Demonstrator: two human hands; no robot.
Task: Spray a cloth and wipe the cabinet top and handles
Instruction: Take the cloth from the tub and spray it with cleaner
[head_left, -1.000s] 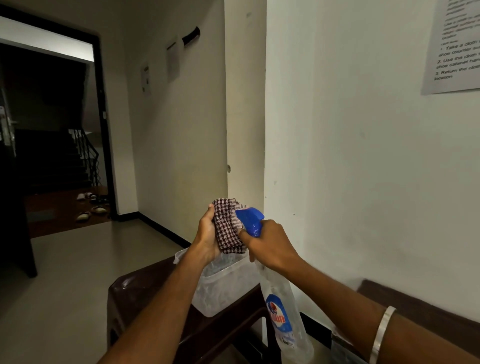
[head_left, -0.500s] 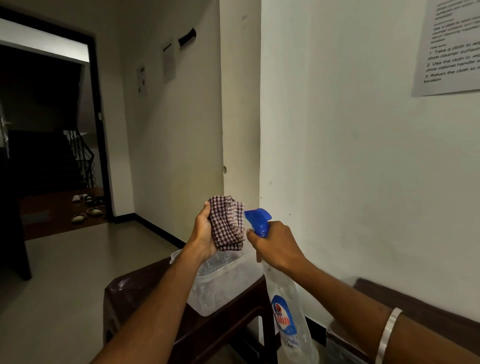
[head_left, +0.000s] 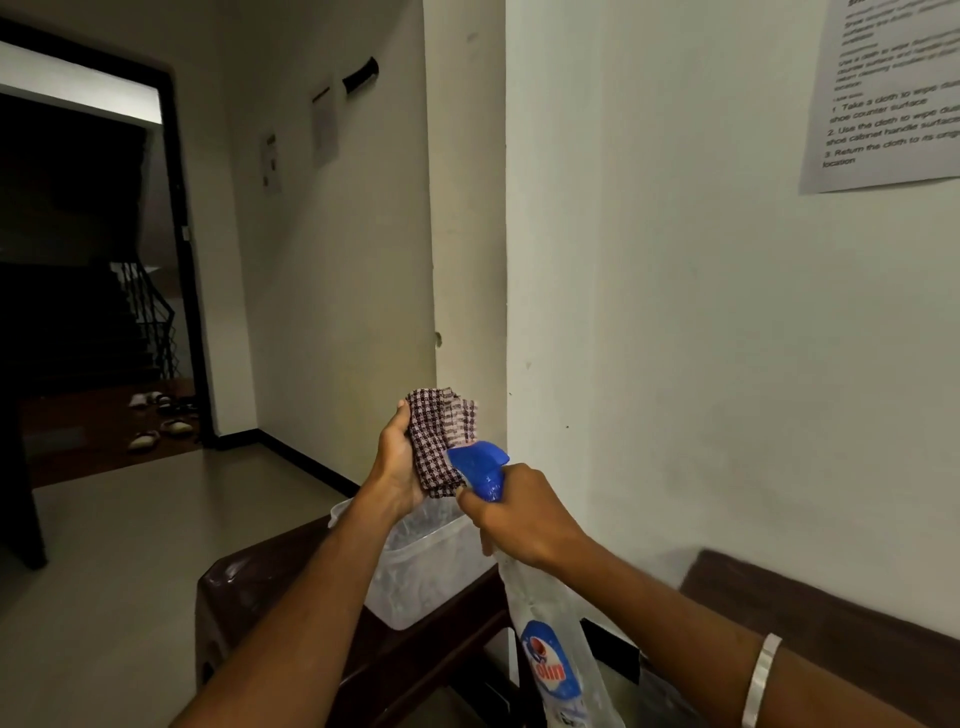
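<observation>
Left hand (head_left: 400, 462): fingers curled round bunched checked cloth (head_left: 441, 447), thumb up along its left edge; cloth held upright at chest height, in front of wall corner (head_left: 506, 312). Pattern: dark maroon and white check; top folds fan out above the thumb.

Right hand (head_left: 519, 519): clenched round neck of spray bottle (head_left: 550, 634), knuckles toward camera. Trigger finger hidden behind blue spray head (head_left: 478, 462); squeezed or not, cannot tell. Nozzle pointed left at cloth, just beside or touching its lower right fold; contact not resolvable. Bottle body clear, hanging down and slightly right below the fist, blue and red oval label (head_left: 550, 665) facing camera; lettering partly legible only. No spray mist discernible.

Right forearm: pale bangle (head_left: 761, 680) near lower frame edge.

Below hands: clear plastic tub (head_left: 431, 577) standing on dark brown stool (head_left: 249, 587), glossy top. Cloth held above tub's near rim. Contents of tub not distinguishable.

Right of stool, against wall: dark brown cabinet top (head_left: 810, 597), only a strip visible, partly behind right forearm. Handles out of view.

Wall, upper right: printed instruction sheet (head_left: 883, 104), cut by frame edge. Further papers (head_left: 324, 124) and a dark cylindrical fitting (head_left: 361, 77) on the left wall.

Background left: open dark doorway (head_left: 93, 260), stair railing (head_left: 148, 312) inside, several sandals (head_left: 156, 421) on the floor just past the threshold. Pale tiled floor (head_left: 130, 545) between doorway and stool.
</observation>
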